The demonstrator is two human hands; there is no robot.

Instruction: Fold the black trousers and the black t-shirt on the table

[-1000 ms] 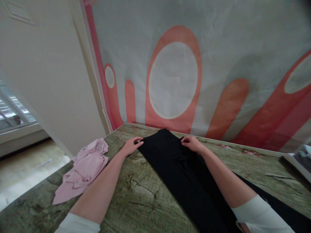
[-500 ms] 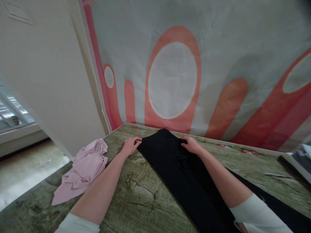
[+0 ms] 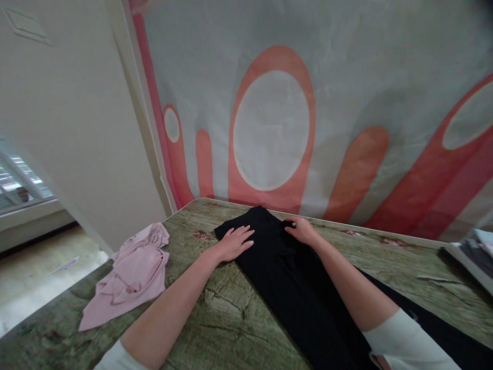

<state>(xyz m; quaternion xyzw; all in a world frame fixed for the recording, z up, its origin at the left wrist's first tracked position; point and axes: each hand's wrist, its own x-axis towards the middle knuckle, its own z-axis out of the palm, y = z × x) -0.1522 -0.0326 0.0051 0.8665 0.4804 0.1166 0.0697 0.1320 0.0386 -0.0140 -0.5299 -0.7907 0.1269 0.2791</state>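
Note:
A long black garment (image 3: 285, 288) lies flat across the wood-patterned table (image 3: 223, 318), running from the far edge toward me. My left hand (image 3: 233, 242) rests flat on its far left part, fingers stretched out. My right hand (image 3: 301, 229) is at the far right corner of the black garment, fingers curled and pinching the cloth's edge. Both forearms are bare below white sleeves.
A crumpled pink garment (image 3: 130, 273) lies at the table's left edge. A wall hanging with red and white shapes (image 3: 277, 123) stands right behind the table. Flat stacked items (image 3: 472, 254) sit at the right edge. Floor and a window are at the left.
My left hand let go of the garment's left corner and moved right onto the cloth, now lying flat. My right hand stayed at the far right corner.

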